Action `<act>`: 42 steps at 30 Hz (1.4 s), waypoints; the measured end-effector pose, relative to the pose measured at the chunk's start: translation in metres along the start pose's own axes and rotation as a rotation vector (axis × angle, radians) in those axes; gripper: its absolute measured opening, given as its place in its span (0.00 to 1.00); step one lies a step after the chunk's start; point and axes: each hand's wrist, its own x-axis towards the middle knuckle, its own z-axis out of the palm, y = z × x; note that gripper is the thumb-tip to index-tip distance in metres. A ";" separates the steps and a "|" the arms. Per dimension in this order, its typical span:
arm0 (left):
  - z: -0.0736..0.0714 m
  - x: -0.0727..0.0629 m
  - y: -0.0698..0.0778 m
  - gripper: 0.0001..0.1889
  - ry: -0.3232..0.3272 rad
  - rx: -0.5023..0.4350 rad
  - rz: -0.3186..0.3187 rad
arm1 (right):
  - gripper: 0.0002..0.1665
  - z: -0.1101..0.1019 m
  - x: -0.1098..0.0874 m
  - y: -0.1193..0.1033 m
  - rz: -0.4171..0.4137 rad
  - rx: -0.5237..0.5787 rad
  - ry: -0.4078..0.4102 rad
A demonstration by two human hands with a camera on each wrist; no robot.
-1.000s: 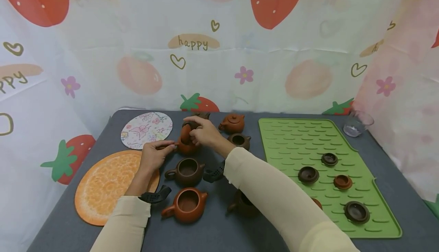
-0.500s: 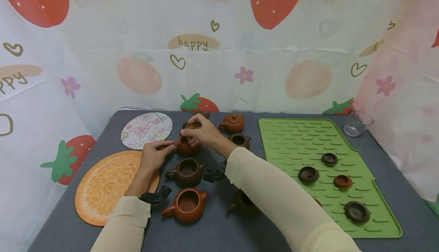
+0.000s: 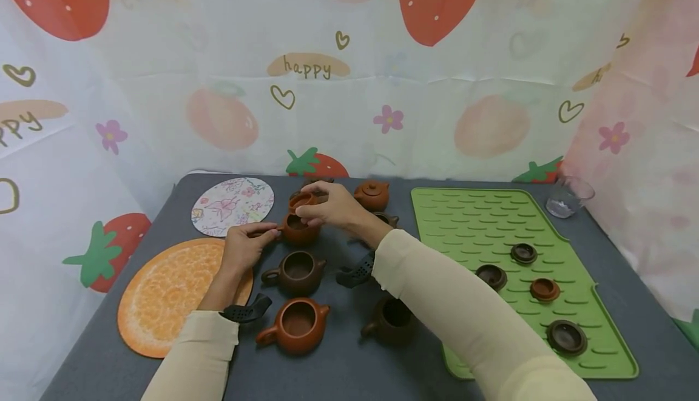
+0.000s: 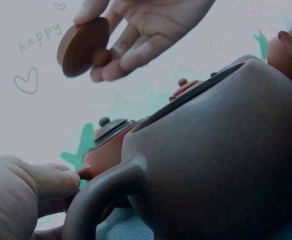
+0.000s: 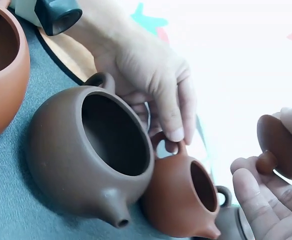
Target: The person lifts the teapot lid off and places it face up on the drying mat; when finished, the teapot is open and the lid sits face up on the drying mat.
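My left hand (image 3: 244,248) pinches the handle of a small reddish-brown teapot (image 3: 300,235), whose top is uncovered. Above that teapot, my right hand (image 3: 335,208) holds a reddish-brown teapot lid (image 3: 301,201) by its edge, between thumb and fingers. In the left wrist view the lid (image 4: 80,50) is tipped on its side, with its round knob towards the fingers. It is apart from the pot in the right wrist view. Nearer to me stand a dark brown lidless teapot (image 3: 298,273) and a larger orange-red lidless teapot (image 3: 297,326).
Another dark teapot (image 3: 390,322) stands beside my right sleeve. Behind it are a lidded red teapot (image 3: 372,195) and a partly hidden dark one. Several lids lie on the green mat (image 3: 464,219). Left are an orange round mat (image 3: 164,292) and a floral mat (image 3: 235,207); far right, a glass (image 3: 568,198).
My right hand has turned the lid from upright to tilted and shifted slightly right, its forearm covering a lid on the mat. My left hand keeps its hold on the handle.
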 end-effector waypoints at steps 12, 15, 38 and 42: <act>0.000 0.000 0.000 0.12 0.007 0.004 -0.006 | 0.30 -0.020 -0.020 -0.014 -0.035 -0.112 0.031; -0.001 -0.001 0.000 0.12 0.003 0.001 -0.010 | 0.29 -0.024 -0.025 -0.016 -0.034 -0.117 0.034; 0.000 -0.002 0.001 0.12 0.005 -0.006 0.013 | 0.27 -0.067 -0.075 -0.023 -0.144 -0.204 0.086; 0.001 -0.001 0.000 0.11 0.006 -0.021 0.016 | 0.28 -0.076 -0.083 -0.022 -0.150 -0.222 0.102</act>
